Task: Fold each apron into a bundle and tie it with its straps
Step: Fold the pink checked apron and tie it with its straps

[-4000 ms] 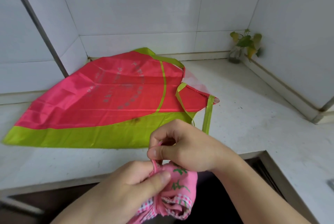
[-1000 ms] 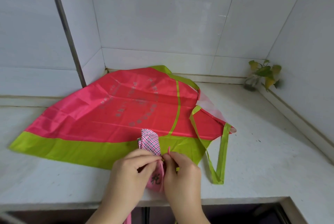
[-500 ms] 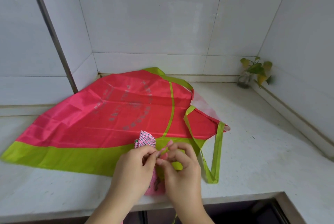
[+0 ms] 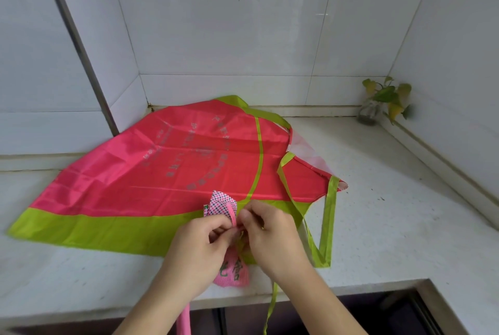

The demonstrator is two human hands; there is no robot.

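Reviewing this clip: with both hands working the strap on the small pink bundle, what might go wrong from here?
1. The pink bundle sits at the counter edge; a tug might pull it off.
2. Left hand and right hand pinch the pink strap right over the red apron; its green strap lies close and may get caught in the knot.

The hands (image 4: 237, 237) cover the pink bundle's (image 4: 232, 271) middle (knot unseen); a green strap (image 4: 271, 307) leaves the bottom edge; the red apron's (image 4: 172, 162) print is unreadable.
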